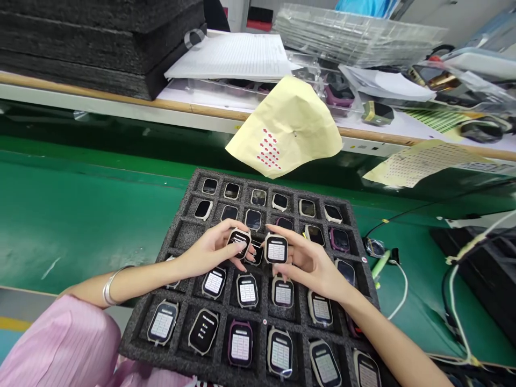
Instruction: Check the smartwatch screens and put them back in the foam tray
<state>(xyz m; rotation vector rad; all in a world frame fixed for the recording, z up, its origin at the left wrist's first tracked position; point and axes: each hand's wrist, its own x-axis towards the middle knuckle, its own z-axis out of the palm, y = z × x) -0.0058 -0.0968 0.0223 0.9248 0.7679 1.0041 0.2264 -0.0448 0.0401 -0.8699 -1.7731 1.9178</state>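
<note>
Your left hand point(213, 244) is closed around a dark-screened watch point(241, 235), thumb laid across its face and fingers tucked behind the case, while your right hand point(314, 263) pinches a white-screened watch point(277, 249) by its edges, fingers along the top and thumb near the bottom. The two pieces sit just apart between your hands, faces towards you, above the middle of a foam tray point(188, 203). Each should feel light and rigid, with little give anywhere; the smooth face looks likely to slip under a fingertip and could scratch or crack if dropped, so the rounded side rims seem the better place to take hold, sparing the display any pressure. The cases are squarish with softened corners, a pale, satin-looking frame around a glossy front; a purple watch point(241, 343), nearer to you than your left hand, has the same form in a deeper colour. Beneath both hands the foam tray is black, coarse-grained and cut into squared cells, whose walls would probably cushion a case. Left of your left hand the green surface point(88, 215) looks smooth and faintly glossy; beyond both hands a thin, creased yellow paper point(290, 123) hangs at the shelf point(189, 107) edge.
</note>
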